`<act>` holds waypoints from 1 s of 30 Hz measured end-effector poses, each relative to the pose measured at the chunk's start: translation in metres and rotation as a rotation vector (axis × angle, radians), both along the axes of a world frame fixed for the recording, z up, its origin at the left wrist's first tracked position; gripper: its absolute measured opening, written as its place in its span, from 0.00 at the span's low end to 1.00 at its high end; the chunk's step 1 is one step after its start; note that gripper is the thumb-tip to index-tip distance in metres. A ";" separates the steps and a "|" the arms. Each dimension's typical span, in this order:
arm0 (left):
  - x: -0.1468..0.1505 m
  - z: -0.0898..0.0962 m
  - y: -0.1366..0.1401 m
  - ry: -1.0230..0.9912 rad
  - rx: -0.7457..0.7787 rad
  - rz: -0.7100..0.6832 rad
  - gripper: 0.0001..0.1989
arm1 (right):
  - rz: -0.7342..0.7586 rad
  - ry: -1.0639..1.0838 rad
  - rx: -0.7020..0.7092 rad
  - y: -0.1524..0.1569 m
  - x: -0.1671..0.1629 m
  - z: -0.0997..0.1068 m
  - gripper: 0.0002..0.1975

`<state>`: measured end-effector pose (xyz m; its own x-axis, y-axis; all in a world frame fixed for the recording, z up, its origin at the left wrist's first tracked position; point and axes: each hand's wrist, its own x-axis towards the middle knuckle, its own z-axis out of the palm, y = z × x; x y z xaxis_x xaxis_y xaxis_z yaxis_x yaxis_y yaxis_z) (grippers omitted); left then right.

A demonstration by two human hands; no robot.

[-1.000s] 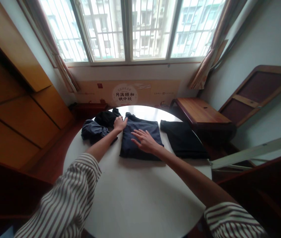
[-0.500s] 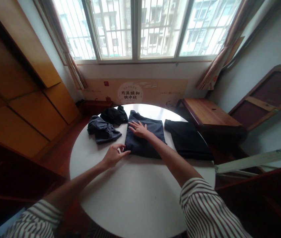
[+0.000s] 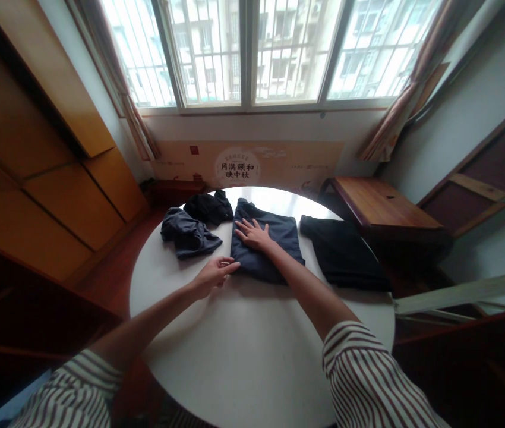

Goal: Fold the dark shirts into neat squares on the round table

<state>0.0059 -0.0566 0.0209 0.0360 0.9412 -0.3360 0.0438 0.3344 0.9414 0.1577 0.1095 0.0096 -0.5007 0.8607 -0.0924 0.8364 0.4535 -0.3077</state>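
A folded dark blue garment (image 3: 279, 232), perhaps trousers, lies in the middle of the round white table (image 3: 243, 351). My right hand (image 3: 252, 233) rests flat on its upper left part, fingers spread. At the near left corner of the same cloth, my left hand (image 3: 213, 274) has thumb and fingers drawn together on the edge. Left of it lie a crumpled dark grey garment (image 3: 188, 235) and, behind that, a crumpled black garment (image 3: 208, 208). To the right, a folded black garment (image 3: 346, 252) lies flat near the table's edge.
A wooden side table (image 3: 386, 205) stands beyond the table at the right. Yellow-brown cabinets (image 3: 69, 220) line the left wall, and a barred window (image 3: 248, 53) is ahead. A pale beam (image 3: 457, 291) runs up to the table's right edge.
My left thumb and fingers have come closer together at the garment's near left corner. My right hand stays flat on the cloth. The whole view has shifted slightly.
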 end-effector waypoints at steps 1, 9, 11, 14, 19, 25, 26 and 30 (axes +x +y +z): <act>0.000 0.003 0.002 -0.025 -0.049 0.001 0.37 | 0.000 0.000 0.002 0.000 0.000 0.000 0.33; 0.002 0.010 0.011 -0.079 -0.138 -0.064 0.27 | 0.002 0.018 0.034 -0.005 0.002 0.000 0.32; 0.003 0.010 0.010 -0.098 -0.122 -0.057 0.26 | 0.002 0.026 0.038 -0.006 0.003 0.001 0.32; 0.005 0.011 0.008 -0.128 -0.110 -0.023 0.25 | 0.006 0.031 0.039 -0.006 0.003 0.001 0.31; -0.001 0.011 0.006 -0.100 -0.119 -0.008 0.27 | 0.008 0.036 0.039 -0.005 0.004 0.001 0.31; -0.015 -0.007 -0.005 0.257 0.004 -0.037 0.26 | 0.005 0.035 0.046 -0.004 0.005 -0.001 0.32; -0.017 -0.010 -0.009 0.396 0.110 -0.055 0.24 | 0.007 0.034 0.048 -0.004 0.005 -0.002 0.32; -0.017 -0.008 -0.021 0.954 0.520 -0.110 0.19 | 0.013 0.027 0.052 -0.003 0.004 -0.003 0.32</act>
<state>-0.0109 -0.0774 0.0134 0.0646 0.9838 0.1670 0.8361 -0.1447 0.5292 0.1618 0.1061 0.0066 -0.5138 0.8572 -0.0336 0.8219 0.4806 -0.3058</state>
